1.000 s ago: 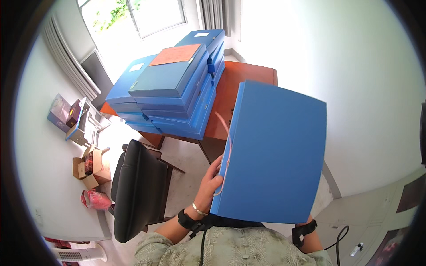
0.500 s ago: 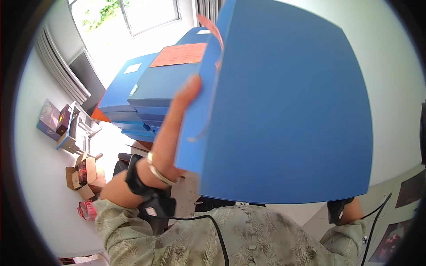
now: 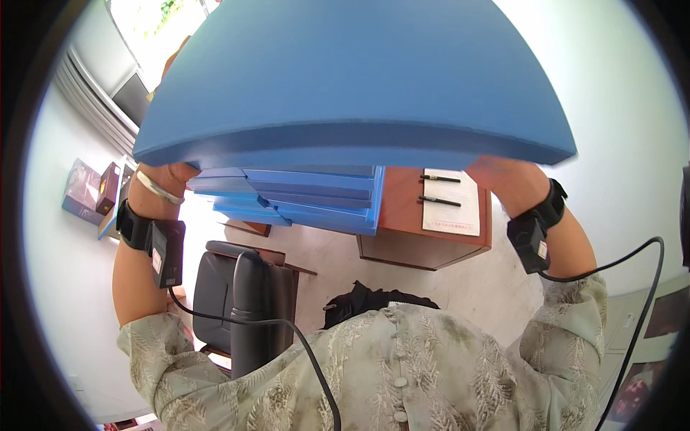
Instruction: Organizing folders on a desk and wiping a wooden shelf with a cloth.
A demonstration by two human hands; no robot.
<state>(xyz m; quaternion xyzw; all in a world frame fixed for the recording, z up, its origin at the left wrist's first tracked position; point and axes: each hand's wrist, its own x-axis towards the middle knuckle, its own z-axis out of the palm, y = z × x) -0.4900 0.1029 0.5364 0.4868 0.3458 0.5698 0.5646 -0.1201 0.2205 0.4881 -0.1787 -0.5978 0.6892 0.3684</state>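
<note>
A large blue file box (image 3: 352,79) is held up close in front of me, lying nearly flat with its narrow side toward me. My left hand (image 3: 180,172) grips its left end, the wrist below the near corner and fingers showing at the far left edge. My right hand (image 3: 496,171) supports the right part from underneath, its fingers hidden by the box. Below it, stacked blue file boxes (image 3: 316,195) stand on a brown desk (image 3: 420,248). The held box covers the top of that stack.
A paper pad (image 3: 460,215) with two black pens (image 3: 440,201) lies on the desk, right of the stack. A black chair (image 3: 251,305) stands at the near left. Packaged boxes (image 3: 85,190) sit by the left wall. Black cables (image 3: 298,334) hang from both wrist devices.
The held file box has turned from standing on edge at the right to nearly flat and centred. My left hand has shifted left with it; my right wrist has come into view.
</note>
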